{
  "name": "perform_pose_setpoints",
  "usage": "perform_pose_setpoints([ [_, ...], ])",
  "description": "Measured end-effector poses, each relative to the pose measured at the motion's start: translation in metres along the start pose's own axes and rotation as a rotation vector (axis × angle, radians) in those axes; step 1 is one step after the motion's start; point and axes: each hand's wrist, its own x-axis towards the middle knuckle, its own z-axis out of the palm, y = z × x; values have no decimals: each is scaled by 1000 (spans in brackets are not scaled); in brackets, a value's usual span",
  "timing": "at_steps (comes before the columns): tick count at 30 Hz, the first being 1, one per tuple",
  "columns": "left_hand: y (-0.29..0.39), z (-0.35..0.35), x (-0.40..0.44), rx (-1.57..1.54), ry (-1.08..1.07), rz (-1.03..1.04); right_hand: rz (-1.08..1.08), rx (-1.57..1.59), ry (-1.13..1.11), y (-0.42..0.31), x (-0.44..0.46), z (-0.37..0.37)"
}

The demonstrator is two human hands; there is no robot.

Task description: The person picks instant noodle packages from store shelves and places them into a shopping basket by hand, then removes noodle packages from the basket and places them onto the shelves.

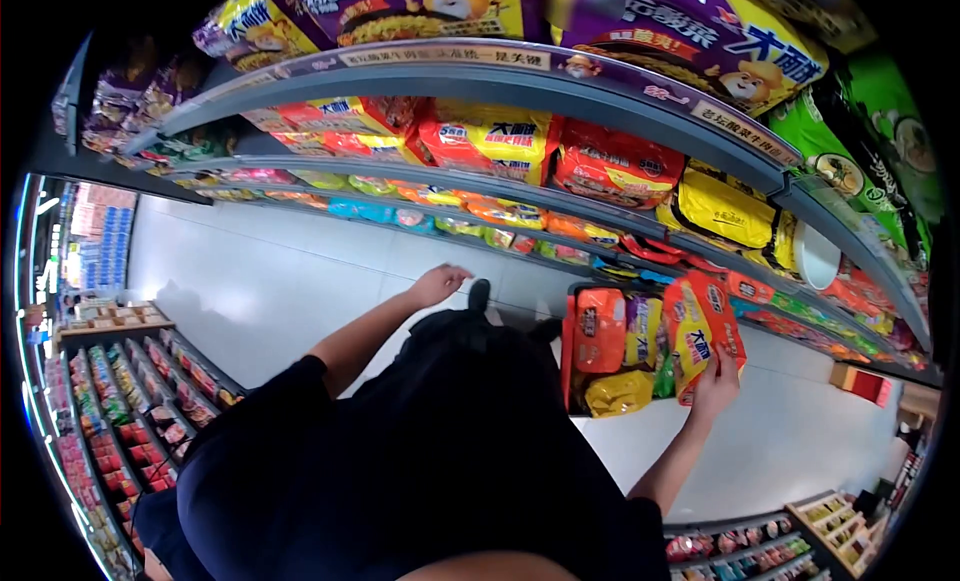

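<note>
The right hand (716, 381) has its fingers clamped on one crinkly red-and-yellow packet (690, 331), at the right side of one red-edged basket (567, 366). Inside show four glossy packs: orange (599, 331), purple-and-yellow (642, 333), yellow (618, 393), green (664, 379). The left hand (438, 284), fingers loosely apart, hangs above smooth tiles (270, 261).

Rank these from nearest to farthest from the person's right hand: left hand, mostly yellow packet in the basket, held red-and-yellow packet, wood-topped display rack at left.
1. Red-and-yellow packet: gripped in the right hand.
2. Mostly yellow packet: in the basket, left of that hand.
3. Left hand: out to the person's left.
4. Display rack: farthest left.
</note>
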Motion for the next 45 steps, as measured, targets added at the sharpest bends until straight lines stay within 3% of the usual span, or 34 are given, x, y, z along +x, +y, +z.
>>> perform_pose_setpoints([
  [2, 39, -5, 29, -212, -43, 95, 86, 243, 9, -59, -5, -43],
  [4, 98, -22, 50, -586, -226, 143, 195, 482, 63, -112, 2, -67],
  [7, 167, -62, 52, -660, -399, 438, 393, 1079, 90, -168, 20, -68],
  [8, 184, -73, 46, -680, -497, 434, 449, 1251, 45, -183, 29, -62],
  [10, 178, -89, 29, -577, -326, 538, 510, 1369, 51, -190, 46, -28],
  [12, 162, -105, 11, -1325, -506, 273, 558, 1360, 13, -230, 63, -10],
  [14, 140, -107, 9, -1325, -373, 145, 453, 1481, -103, -260, 70, 13],
  [16, 144, -120, 11, -1420, -242, -168, 320, 1467, -110, -277, 69, 36],
  [18, 123, -115, 15, -1620, -180, -151, 181, 1537, -210, -288, 64, 51],
  [20, 126, -122, 4, -1593, -121, -82, 118, 1495, -270, -305, 56, 59],
  [22, 122, -122, 5, -1743, -85, -3, 232, 1185, -391, -307, 43, 70],
  [23, 119, -123, 6, -1818, -61, 40, 262, 1194, -392, -306, 43, 83],
  [24, 114, -128, 9, -1825, -109, 98, 230, 1144, -423, -310, 49, 85],
  [26, 111, -137, 18, -1668, 20, 114, 163, 1046, -489, -316, 64, 86],
  [30, 108, -157, 37, -1270, 282, 191, 72, 1091, -417, -321, 96, 108],
  [31, 110, -172, 37, -930, 360, 205, 64, 1105, -372, -318, 99, 116],
  [32, 114, -182, 31, -865, 416, 232, 35, 1089, -355, -318, 100, 121],
  [40, 132, -216, 14, -953, 401, 360, -114, 1151, -257, -313, 91, 145],
  [45, 128, -204, 31, -1000, 496, 355, -214, 982, -239, -315, 99, 168],
])
